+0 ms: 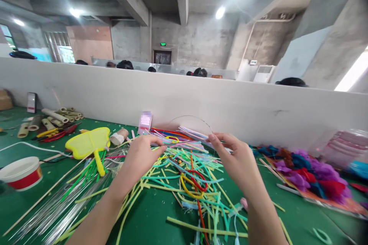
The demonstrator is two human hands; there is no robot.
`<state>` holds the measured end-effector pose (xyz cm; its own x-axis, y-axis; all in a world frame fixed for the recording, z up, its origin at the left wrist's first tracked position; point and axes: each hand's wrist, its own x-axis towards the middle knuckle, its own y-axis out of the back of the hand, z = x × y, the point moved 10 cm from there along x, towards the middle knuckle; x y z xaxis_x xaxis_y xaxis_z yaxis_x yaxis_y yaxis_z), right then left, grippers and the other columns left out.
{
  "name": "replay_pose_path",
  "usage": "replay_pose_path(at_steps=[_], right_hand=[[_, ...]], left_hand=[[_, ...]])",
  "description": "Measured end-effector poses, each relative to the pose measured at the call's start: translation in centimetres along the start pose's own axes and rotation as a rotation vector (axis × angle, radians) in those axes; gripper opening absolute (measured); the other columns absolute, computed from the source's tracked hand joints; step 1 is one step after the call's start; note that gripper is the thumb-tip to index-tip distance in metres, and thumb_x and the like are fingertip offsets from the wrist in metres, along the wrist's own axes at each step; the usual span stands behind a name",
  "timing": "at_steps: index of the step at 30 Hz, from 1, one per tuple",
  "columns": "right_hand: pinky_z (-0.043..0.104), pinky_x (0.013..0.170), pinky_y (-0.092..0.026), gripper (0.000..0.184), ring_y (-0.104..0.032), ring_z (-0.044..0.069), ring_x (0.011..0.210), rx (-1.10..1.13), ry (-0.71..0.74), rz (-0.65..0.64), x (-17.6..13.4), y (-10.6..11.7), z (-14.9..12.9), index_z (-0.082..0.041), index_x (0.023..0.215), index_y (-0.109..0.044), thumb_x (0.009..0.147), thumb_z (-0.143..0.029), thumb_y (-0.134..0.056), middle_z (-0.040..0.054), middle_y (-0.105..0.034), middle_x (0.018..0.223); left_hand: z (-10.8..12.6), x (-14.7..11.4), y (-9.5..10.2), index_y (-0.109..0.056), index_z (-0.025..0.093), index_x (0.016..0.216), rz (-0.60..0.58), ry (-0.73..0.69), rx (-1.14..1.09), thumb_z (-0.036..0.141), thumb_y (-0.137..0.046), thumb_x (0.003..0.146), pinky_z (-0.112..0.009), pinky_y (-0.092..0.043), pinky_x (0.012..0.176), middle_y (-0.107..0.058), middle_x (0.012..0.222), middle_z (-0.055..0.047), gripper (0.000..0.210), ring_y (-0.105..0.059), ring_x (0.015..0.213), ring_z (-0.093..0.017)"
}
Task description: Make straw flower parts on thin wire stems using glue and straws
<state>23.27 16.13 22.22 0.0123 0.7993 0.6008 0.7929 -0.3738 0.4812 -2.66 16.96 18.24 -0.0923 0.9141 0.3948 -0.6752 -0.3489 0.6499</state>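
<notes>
A thin wire point(193, 116) arches up from the fingertips of my right hand point(234, 157), which pinches it between thumb and forefinger. My left hand point(143, 159) is closed in a pinch at about the same height; what lies between its fingertips is too fine to make out. Below and between both hands is a tangled heap of pale yellow and green fuzzy craft stems point(184, 187). A yellow loop point(188, 189) and a red loop point(202, 182) rest on the heap. Behind my hands lie pink, lilac and red stems point(184, 134).
Left are a yellow butterfly-shaped fan point(89, 143), loose metal wires point(66, 203), a paper cup point(21, 174), pliers point(59, 134) and bamboo pieces point(57, 116). A phone point(145, 122) leans on the white partition point(120, 95). Coloured fluffy material point(313, 176) lies right.
</notes>
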Motion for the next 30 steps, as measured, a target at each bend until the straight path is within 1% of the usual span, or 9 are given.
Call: replay_pose_path(at_steps=[4,8,12,14,16,21,25,27,30], right_hand=[[0.039,0.084,-0.050,0.040,-0.069,0.026,0.084,-0.017,0.007,-0.002,-0.1,0.0,-0.1,-0.023,0.082,-0.075,0.090,-0.057,-0.055,0.0061,-0.078,0.097],[0.038,0.083,-0.049,0.040,-0.070,0.027,0.086,-0.024,-0.014,0.016,0.0,0.3,0.4,-0.023,0.085,-0.076,0.091,-0.056,-0.054,0.0066,-0.078,0.094],[0.037,0.083,-0.048,0.038,-0.070,0.027,0.090,-0.033,-0.004,0.097,0.0,1.2,0.6,-0.022,0.087,-0.077,0.091,-0.053,-0.055,0.0069,-0.078,0.093],[0.038,0.084,-0.048,0.037,-0.069,0.027,0.094,-0.039,0.018,0.130,-0.1,1.7,0.5,-0.023,0.083,-0.077,0.091,-0.051,-0.054,0.0073,-0.078,0.098],[0.040,0.086,-0.047,0.036,-0.069,0.028,0.098,-0.046,0.033,0.146,-0.1,1.9,0.5,-0.023,0.079,-0.077,0.090,-0.049,-0.054,0.0078,-0.077,0.103],[0.042,0.088,-0.046,0.035,-0.067,0.029,0.101,-0.041,0.022,0.152,-0.1,1.9,0.7,-0.024,0.079,-0.077,0.090,-0.049,-0.054,0.0089,-0.076,0.107],[0.039,0.084,-0.048,0.037,-0.068,0.029,0.101,0.055,-0.038,0.159,-0.1,1.7,1.1,-0.024,0.081,-0.077,0.090,-0.054,-0.057,0.0083,-0.076,0.106],[0.038,0.085,-0.048,0.041,-0.069,0.028,0.100,0.116,-0.084,0.155,-0.2,1.6,1.5,-0.023,0.086,-0.078,0.090,-0.058,-0.057,0.0079,-0.077,0.105],[0.038,0.085,-0.049,0.051,-0.068,0.029,0.103,0.183,-0.147,0.157,-0.2,1.4,2.2,-0.022,0.098,-0.078,0.092,-0.065,-0.051,0.0090,-0.077,0.106]], left_hand=[[-0.2,0.0,0.3,-0.076,0.025,0.075,0.018,0.016,-0.036,0.031,-0.069,0.077,-0.045,-0.050,0.095,-0.080,0.097,-0.007,0.010,-0.072,0.098,-0.031],[0.5,-0.1,0.5,-0.073,0.026,0.075,0.005,-0.025,-0.079,0.036,-0.066,0.079,-0.043,-0.051,0.094,-0.080,0.096,-0.005,0.013,-0.072,0.098,-0.030],[0.8,-0.4,-0.4,-0.072,0.025,0.091,-0.092,-0.024,-0.154,0.045,-0.066,0.081,-0.044,-0.053,0.094,-0.078,0.103,-0.006,0.023,-0.071,0.101,-0.029],[0.8,-0.4,-0.5,-0.070,0.024,0.101,-0.097,-0.026,-0.211,0.046,-0.064,0.084,-0.043,-0.052,0.097,-0.077,0.109,-0.007,0.029,-0.070,0.105,-0.028],[0.8,-0.3,-0.5,-0.068,0.023,0.105,-0.086,-0.032,-0.243,0.046,-0.062,0.087,-0.044,-0.052,0.098,-0.076,0.111,-0.009,0.031,-0.069,0.107,-0.027],[0.7,-0.3,-1.0,-0.071,0.023,0.093,-0.148,-0.039,-0.209,0.044,-0.062,0.087,-0.044,-0.052,0.092,-0.078,0.101,-0.007,0.024,-0.071,0.099,-0.028],[1.3,-0.6,-1.4,-0.071,0.023,0.090,-0.196,-0.057,-0.201,0.043,-0.060,0.087,-0.040,-0.051,0.085,-0.078,0.096,-0.007,0.023,-0.070,0.092,-0.027],[1.6,-0.7,-1.6,-0.069,0.022,0.088,-0.216,-0.061,-0.223,0.044,-0.057,0.088,-0.038,-0.050,0.081,-0.076,0.091,-0.006,0.025,-0.068,0.088,-0.026],[1.7,-0.6,-1.4,-0.067,0.020,0.085,-0.208,-0.072,-0.275,0.046,-0.055,0.089,-0.033,-0.047,0.075,-0.071,0.085,-0.004,0.028,-0.064,0.082,-0.023]])
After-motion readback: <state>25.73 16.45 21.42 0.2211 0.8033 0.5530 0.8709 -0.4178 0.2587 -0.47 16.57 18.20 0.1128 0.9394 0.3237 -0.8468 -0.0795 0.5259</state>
